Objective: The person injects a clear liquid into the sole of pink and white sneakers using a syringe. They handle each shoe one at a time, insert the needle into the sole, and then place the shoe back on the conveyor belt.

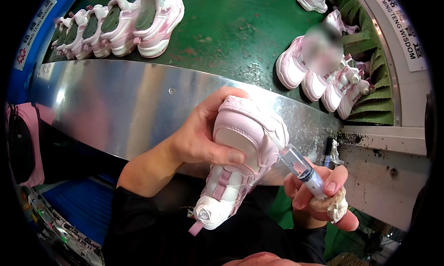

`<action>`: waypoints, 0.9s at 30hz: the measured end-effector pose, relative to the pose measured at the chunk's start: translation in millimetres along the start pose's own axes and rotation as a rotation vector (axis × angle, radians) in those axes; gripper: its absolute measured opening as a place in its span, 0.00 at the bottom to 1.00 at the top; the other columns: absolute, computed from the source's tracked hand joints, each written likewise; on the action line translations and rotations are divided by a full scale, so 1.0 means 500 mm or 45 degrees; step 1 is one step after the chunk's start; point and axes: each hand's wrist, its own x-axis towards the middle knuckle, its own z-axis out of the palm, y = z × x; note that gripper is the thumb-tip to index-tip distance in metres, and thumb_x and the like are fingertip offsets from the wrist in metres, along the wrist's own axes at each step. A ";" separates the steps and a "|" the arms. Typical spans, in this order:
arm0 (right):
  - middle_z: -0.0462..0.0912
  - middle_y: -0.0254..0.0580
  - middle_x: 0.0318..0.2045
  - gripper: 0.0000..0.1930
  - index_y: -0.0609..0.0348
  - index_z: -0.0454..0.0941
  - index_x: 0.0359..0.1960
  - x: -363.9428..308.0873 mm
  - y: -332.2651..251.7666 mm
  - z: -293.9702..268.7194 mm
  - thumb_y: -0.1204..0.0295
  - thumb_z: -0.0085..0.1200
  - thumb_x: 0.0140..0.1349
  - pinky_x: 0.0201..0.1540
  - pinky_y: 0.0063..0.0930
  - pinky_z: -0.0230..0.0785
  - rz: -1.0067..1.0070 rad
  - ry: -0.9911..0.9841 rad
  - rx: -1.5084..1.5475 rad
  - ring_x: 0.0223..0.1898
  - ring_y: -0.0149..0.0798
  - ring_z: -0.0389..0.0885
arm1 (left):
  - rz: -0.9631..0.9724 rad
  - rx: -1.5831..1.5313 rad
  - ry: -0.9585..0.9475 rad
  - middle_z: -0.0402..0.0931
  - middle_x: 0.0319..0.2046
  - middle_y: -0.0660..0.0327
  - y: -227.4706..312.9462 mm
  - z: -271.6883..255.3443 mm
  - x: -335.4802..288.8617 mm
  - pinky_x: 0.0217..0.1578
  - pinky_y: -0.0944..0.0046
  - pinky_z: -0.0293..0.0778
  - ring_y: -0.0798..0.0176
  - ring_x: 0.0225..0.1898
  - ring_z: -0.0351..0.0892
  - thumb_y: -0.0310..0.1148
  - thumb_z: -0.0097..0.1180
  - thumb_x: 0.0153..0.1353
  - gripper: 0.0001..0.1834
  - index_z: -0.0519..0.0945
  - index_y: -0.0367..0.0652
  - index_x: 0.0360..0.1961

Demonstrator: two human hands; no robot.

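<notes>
Over the near edge of the silver metal ledge (101, 104), the left hand (200, 136) clamps a pink-and-white sneaker (240, 132); the right hand (319, 187) grips a clear plastic syringe (301, 169) by its sole. Best brace the sneaker, pressing gently.

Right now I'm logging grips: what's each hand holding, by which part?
Left hand: pink-and-white sneaker, by its forefoot. Right hand: clear cylindrical syringe, by its lower end.
</notes>
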 end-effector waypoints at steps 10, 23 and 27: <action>0.82 0.50 0.30 0.35 0.57 0.72 0.44 -0.005 -0.002 -0.013 0.37 0.58 0.49 0.36 0.27 0.58 -0.029 -0.001 -0.070 0.30 0.37 0.71 | -0.064 0.058 0.097 0.73 0.47 0.56 0.019 0.004 0.002 0.51 0.62 0.70 0.61 0.50 0.74 0.29 0.74 0.32 0.46 0.63 0.39 0.56; 0.83 0.50 0.31 0.42 0.61 0.76 0.45 -0.001 0.026 -0.024 0.36 0.64 0.39 0.35 0.27 0.53 -0.109 -0.030 -0.115 0.29 0.34 0.73 | 0.056 -0.038 -0.083 0.72 0.50 0.59 0.005 -0.034 0.005 0.52 0.60 0.69 0.63 0.52 0.72 0.20 0.67 0.42 0.43 0.62 0.45 0.61; 0.83 0.49 0.31 0.42 0.62 0.76 0.45 0.002 0.032 -0.029 0.36 0.64 0.38 0.34 0.26 0.53 -0.121 -0.048 -0.145 0.30 0.35 0.75 | 0.068 -0.021 -0.091 0.72 0.50 0.59 0.003 -0.039 0.009 0.53 0.60 0.69 0.63 0.53 0.72 0.21 0.67 0.42 0.43 0.62 0.45 0.61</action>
